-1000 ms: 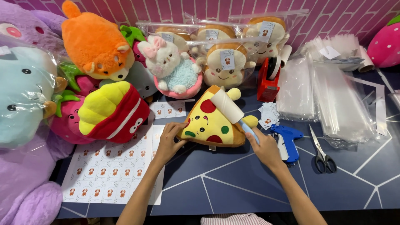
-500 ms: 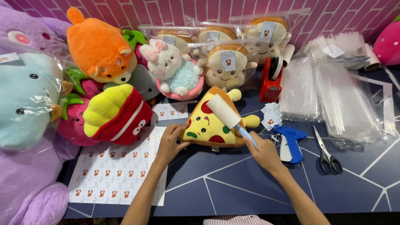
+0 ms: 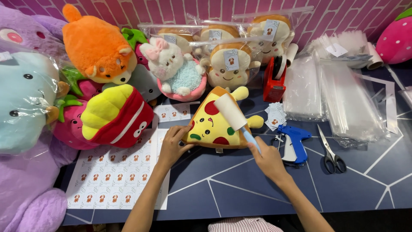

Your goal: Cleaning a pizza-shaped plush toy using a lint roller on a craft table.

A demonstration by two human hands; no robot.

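Observation:
A yellow pizza-slice plush (image 3: 211,127) with red and green spots lies on the dark blue table (image 3: 240,189). My left hand (image 3: 174,145) rests on its left edge and holds it down. My right hand (image 3: 267,158) grips the blue handle of a lint roller (image 3: 233,114), whose white roll lies across the plush's upper right part.
A sticker sheet (image 3: 112,174) lies at the left. Plush toys crowd the left and back, among them a fries plush (image 3: 115,115). A red tape dispenser (image 3: 274,80), a blue tagging gun (image 3: 293,141), scissors (image 3: 331,153) and stacked clear bags (image 3: 339,99) sit to the right.
The lint roller has shifted slightly across the pizza plush, toward its top. My left hand stays on the plush's left edge.

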